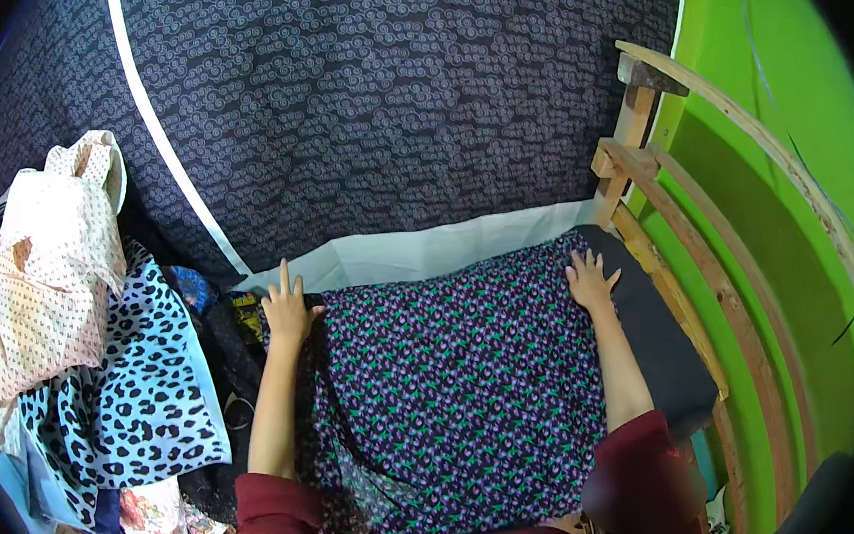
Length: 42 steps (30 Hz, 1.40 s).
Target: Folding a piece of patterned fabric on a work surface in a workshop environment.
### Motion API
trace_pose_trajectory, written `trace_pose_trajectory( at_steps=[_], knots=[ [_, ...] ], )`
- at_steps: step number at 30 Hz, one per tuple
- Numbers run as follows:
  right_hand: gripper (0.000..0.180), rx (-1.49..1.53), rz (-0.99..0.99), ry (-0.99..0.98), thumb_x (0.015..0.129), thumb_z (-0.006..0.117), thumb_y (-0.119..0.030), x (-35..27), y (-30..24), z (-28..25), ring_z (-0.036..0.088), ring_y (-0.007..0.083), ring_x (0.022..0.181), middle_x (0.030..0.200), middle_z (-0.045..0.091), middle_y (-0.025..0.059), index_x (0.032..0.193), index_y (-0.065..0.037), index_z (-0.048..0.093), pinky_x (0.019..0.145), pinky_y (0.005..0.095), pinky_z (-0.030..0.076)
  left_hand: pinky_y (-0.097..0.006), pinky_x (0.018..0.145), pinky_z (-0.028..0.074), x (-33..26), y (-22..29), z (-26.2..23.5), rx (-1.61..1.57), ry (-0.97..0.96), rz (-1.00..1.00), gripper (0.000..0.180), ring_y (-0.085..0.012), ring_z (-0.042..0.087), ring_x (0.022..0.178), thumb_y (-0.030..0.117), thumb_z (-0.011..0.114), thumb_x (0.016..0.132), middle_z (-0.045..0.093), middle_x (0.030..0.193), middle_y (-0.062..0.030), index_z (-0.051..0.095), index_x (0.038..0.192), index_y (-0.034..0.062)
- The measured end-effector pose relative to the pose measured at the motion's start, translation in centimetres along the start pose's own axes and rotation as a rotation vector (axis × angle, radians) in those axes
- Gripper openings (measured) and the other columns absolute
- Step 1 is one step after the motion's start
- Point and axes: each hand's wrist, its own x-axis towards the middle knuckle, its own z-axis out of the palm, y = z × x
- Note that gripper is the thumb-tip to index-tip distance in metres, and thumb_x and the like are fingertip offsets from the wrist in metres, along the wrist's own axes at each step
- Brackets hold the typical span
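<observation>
A dark cloth with small purple flowers and green leaves (457,395) lies spread over a dark grey padded surface (652,325), which shows at the right. My left hand (288,310) rests flat near the cloth's far left corner, fingers stretched out and apart. At the far right corner, my right hand (591,280) lies palm down with fingers spread. Neither hand grips anything. A fold of the cloth, with its paler underside showing, crosses the near left part.
To the left is a heap of clothes: a cream patterned garment (47,287) over a blue leopard-print cloth (156,389). A wooden slatted frame (709,275) stands at the right by a green wall (812,56). Behind hangs a dark swirl-patterned sheet (414,107) with a white strip (155,118).
</observation>
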Motion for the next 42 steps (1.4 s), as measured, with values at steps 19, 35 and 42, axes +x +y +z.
trace_pose_trajectory(
  at_steps=[19, 35, 42],
  knots=[
    [0.062, 0.138, -0.073, 0.576, 0.070, 0.071, -0.046, -29.1, 11.7, 0.6, 0.050, 0.0310, 0.108, 0.113, 0.058, 0.0147, 0.110, -0.001, 0.058, 0.092, 0.0462, 0.036, -0.058, 0.103, 0.020, -41.5, 6.7, -10.1, -0.506, 0.088, -0.650, 0.081, -0.0386, 0.023, 0.133, 0.043, 0.071, 0.071, 0.027, 0.144, -0.0166, 0.037, 0.135, 0.0082],
    [0.017, 0.478, -0.183, 0.853, 0.086, 0.056, -0.011, -29.9, 16.6, 1.0, 0.048, 0.0274, 0.104, 0.112, 0.055, 0.0084, 0.102, -0.007, 0.059, 0.085, 0.0392, 0.037, -0.032, 0.084, 0.042, -42.7, 3.8, -3.8, -1.103, 0.592, -0.811, 0.025, -0.0191, 0.057, 0.086, 0.019, 0.054, 0.091, 0.064, 0.089, -0.0107, 0.063, 0.091, -0.0041],
    [0.084, 1.080, 0.151, 0.273, 0.066, 0.077, -0.021, -37.7, 14.9, 10.3, 0.036, 0.0298, 0.115, 0.122, 0.035, 0.0180, 0.129, 0.001, 0.025, 0.097, 0.0388, 0.032, -0.039, 0.097, 0.034, -44.9, 6.7, -3.6, -0.835, 0.566, -0.780, 0.093, -0.0304, 0.041, 0.111, 0.037, 0.085, 0.059, 0.039, 0.120, -0.0197, 0.036, 0.124, -0.0050]
  ],
)
